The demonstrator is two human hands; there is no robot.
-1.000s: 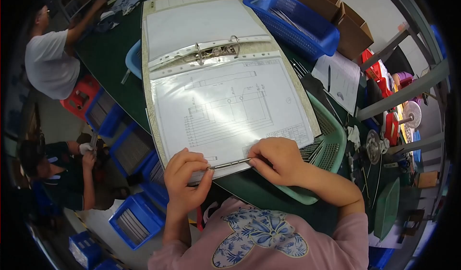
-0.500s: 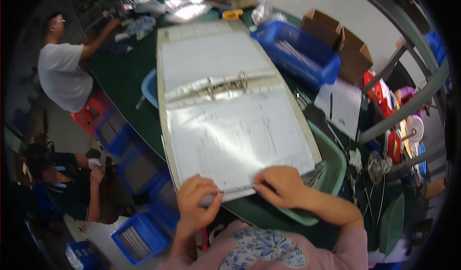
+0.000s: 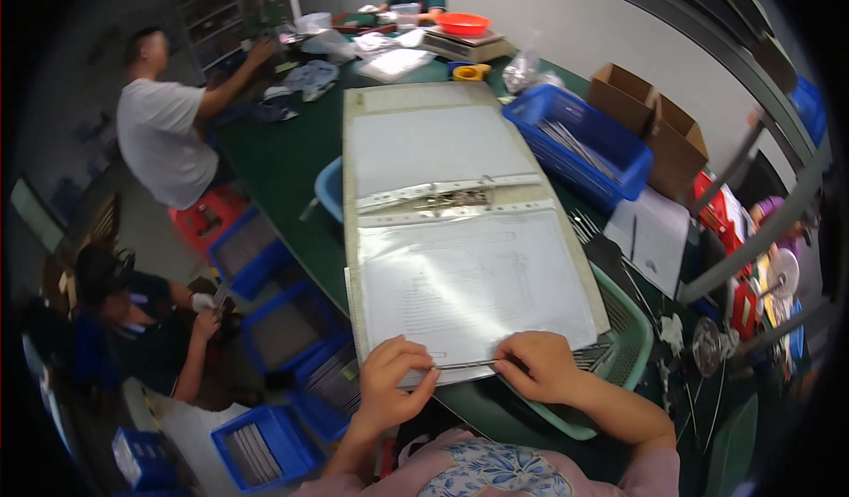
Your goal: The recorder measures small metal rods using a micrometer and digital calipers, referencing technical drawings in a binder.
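An open ring binder lies before me, its pages in clear sleeves that catch the light; metal rings sit across its middle. Over its near edge, both hands pinch a thin metal rod held roughly level. My left hand closes finger and thumb at the rod's left end. At the other end, my right hand grips it the same way. Just right of that hand, a green basket holds several thin metal pieces, partly covered by the binder and my arm.
A blue basket with thin rods stands to the right, beside cardboard boxes and a paper sheet. Metal frame bars rise at the right. Co-workers are at the left and the far end. Blue crates stand at lower left.
The whole view has shifted, so the binder and hands appear lower and further right, and a person at the far end has come into sight. Both hands keep their pinch on the rod.
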